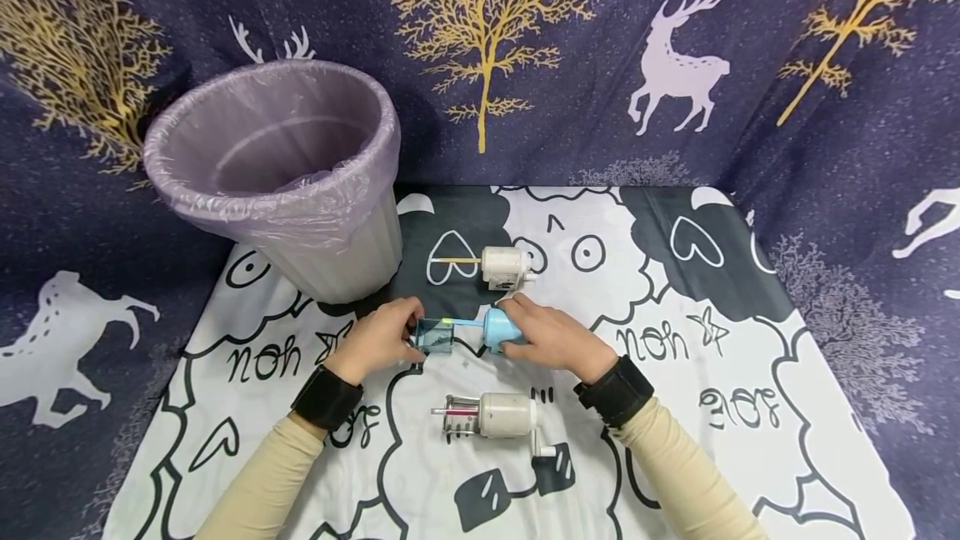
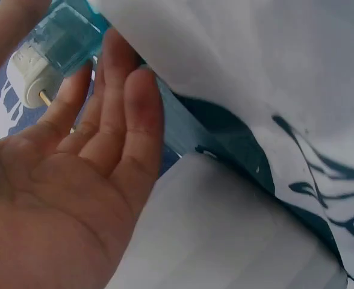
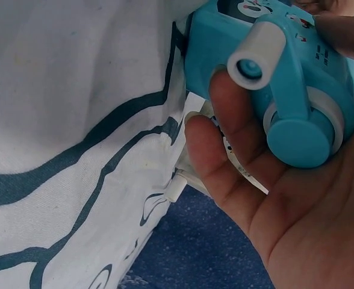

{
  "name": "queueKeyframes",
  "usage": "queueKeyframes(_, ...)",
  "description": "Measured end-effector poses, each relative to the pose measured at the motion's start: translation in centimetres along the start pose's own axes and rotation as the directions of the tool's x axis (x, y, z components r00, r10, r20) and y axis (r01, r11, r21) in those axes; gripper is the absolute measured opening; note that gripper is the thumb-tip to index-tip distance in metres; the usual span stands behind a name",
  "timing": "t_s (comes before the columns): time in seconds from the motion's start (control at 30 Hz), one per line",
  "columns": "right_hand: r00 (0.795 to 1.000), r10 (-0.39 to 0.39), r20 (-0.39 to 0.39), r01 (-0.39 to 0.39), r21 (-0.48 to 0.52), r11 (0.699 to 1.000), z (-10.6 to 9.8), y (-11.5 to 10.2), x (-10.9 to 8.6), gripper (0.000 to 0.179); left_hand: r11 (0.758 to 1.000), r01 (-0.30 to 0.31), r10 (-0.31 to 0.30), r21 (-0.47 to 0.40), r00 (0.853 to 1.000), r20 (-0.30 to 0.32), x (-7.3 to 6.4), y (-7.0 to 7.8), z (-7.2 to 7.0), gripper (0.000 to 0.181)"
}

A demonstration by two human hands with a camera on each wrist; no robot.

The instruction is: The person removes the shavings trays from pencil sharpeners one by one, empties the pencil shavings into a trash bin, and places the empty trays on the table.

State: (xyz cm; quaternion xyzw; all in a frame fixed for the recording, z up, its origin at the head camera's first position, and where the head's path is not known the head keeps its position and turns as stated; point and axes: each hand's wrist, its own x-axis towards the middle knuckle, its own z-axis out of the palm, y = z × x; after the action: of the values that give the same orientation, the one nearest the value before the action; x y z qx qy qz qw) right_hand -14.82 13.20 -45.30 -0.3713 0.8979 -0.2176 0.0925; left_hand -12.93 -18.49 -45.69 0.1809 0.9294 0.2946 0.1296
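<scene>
In the head view my right hand (image 1: pixel 553 335) grips a light-blue hand-crank pencil sharpener (image 1: pixel 497 330) lying on the cloth. Its blue crank with a pale grey knob (image 3: pixel 258 55) shows in the right wrist view, beside my palm. A light-blue pencil (image 1: pixel 467 322) sticks out of its left side. My left hand (image 1: pixel 378 338) holds a clear blue shavings drawer (image 1: pixel 435 337) between thumb and fingers, just left of the sharpener body. In the left wrist view this drawer (image 2: pixel 68 37) is partly cut off, so the exact finger contact is hard to see.
A white crank sharpener (image 1: pixel 502 267) with a yellow pencil lies behind the hands. Another white sharpener (image 1: pixel 506 416) with a red pencil lies in front. A lined waste bin (image 1: pixel 360 244) stands at back left. The printed cloth (image 1: pixel 675 457) meets a dark hanging curtain (image 1: pixel 555 123).
</scene>
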Motion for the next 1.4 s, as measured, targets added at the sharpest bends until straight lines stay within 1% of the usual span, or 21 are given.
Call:
queueKeyframes(0.07,1.0,-0.004,-0.003,0.004,0.0,1.0,0.0,0.0,0.0,0.051,0.999,0.011,-0.012,0.038,1.0,0.006,0.0,0.0,0.1,0.05)
queueKeyframes(0.17,1.0,-0.002,-0.002,0.002,-0.007,1.0,0.0,0.0,0.0,0.051,0.998,0.015,-0.016,0.068,1.0,0.011,-0.1,0.1,0.1,0.051)
queueKeyframes(0.27,1.0,0.001,0.001,-0.001,-0.009,1.0,-0.1,0.0,0.0,0.051,0.997,0.006,-0.008,0.081,1.0,0.014,-0.1,0.2,0.1,0.056)
queueKeyframes(0.37,1.0,-0.003,0.004,0.003,-0.012,1.0,-0.2,-0.1,0.0,0.05,0.996,-0.002,0.0,0.085,1.0,0.024,-0.3,0.4,-0.1,0.066)
queueKeyframes(0.43,1.0,-0.01,0.007,0.01,-0.032,0.999,-0.4,-0.2,0.0,0.052,0.997,-0.003,0.001,0.079,1.0,0.027,-0.6,0.4,-0.3,0.072)
queueKeyframes(0.5,1.0,-0.013,0.01,0.014,-0.07,0.997,-0.5,-0.3,0.1,0.057,0.999,-0.007,0.006,0.054,1.0,0.029,-0.9,0.3,-0.5,0.075)
queueKeyframes(0.63,1.0,-0.009,-0.002,0.009,-0.156,0.988,-1.1,-0.5,0.2,0.071,1.0,-0.027,0.027,0.003,0.999,0.023,-1.5,0.4,-0.9,0.074)
queueKeyframes(0.7,0.999,-0.009,-0.037,0.002,-0.185,0.983,-1.6,-0.4,0.3,0.077,1.0,-0.03,0.03,0.004,1.0,0.006,-1.8,0.5,-1.2,0.074)
queueKeyframes(0.77,0.995,-0.014,-0.099,-0.006,-0.199,0.98,-2.2,0.0,0.6,0.08,0.999,-0.026,0.026,0.025,0.999,-0.021,-2.3,0.8,-1.5,0.075)
queueKeyframes(0.83,0.984,-0.013,-0.175,-0.02,-0.185,0.983,-3.1,0.5,1.1,0.08,0.998,-0.021,0.023,0.052,0.998,-0.053,-2.9,1.2,-1.9,0.076)
queueKeyframes(0.9,0.969,-0.012,-0.245,-0.03,-0.169,0.985,-4.0,1.2,1.7,0.078,0.998,-0.022,0.028,0.066,0.996,-0.081,-3.5,1.5,-2.4,0.075)
queueKeyframes(0.97,0.96,-0.005,-0.28,-0.041,-0.159,0.986,-5.0,2.3,2.4,0.076,0.997,-0.028,0.034,0.066,0.994,-0.103,-3.9,2.0,-2.7,0.073)
queueKeyframes(1.0,0.959,-0.004,-0.284,-0.044,-0.161,0.986,-5.4,3.0,2.9,0.076,0.997,-0.033,0.041,0.067,0.993,-0.112,-4.0,2.2,-2.8,0.072)
queueKeyframes(1.1,0.969,-0.02,-0.245,-0.031,-0.2,0.979,-6.1,5.0,4.3,0.078,0.995,-0.055,0.064,0.078,0.989,-0.131,-4.3,2.6,-3.1,0.069)
queueKeyframes(1.17,0.982,-0.027,-0.188,-0.017,-0.23,0.973,-6.2,6.2,5.1,0.08,0.993,-0.071,0.083,0.089,0.987,-0.135,-4.3,2.9,-3.1,0.068)
queueKeyframes(1.23,0.989,-0.043,-0.141,0.006,-0.259,0.966,-5.7,7.0,5.8,0.082,0.991,-0.089,0.103,0.101,0.985,-0.139,-4.3,3.1,-3.0,0.067)
queueKeyframes(1.3,0.992,-0.068,-0.104,0.035,-0.29,0.956,-4.9,7.6,6.5,0.081,0.99,-0.091,0.105,0.105,0.985,-0.137,-4.4,3.4,-2.9,0.066)
queueKeyframes(1.33,0.993,-0.081,-0.09,0.05,-0.304,0.951,-4.5,7.7,6.8,0.081,0.991,-0.087,0.1,0.103,0.986,-0.132,-4.4,3.5,-2.8,0.065)
queueKeyframes(1.4,0.99,-0.114,-0.086,0.081,-0.319,0.944,-3.7,8.0,7.2,0.079,0.991,-0.084,0.097,0.1,0.988,-0.123,-4.6,3.7,-2.7,0.063)
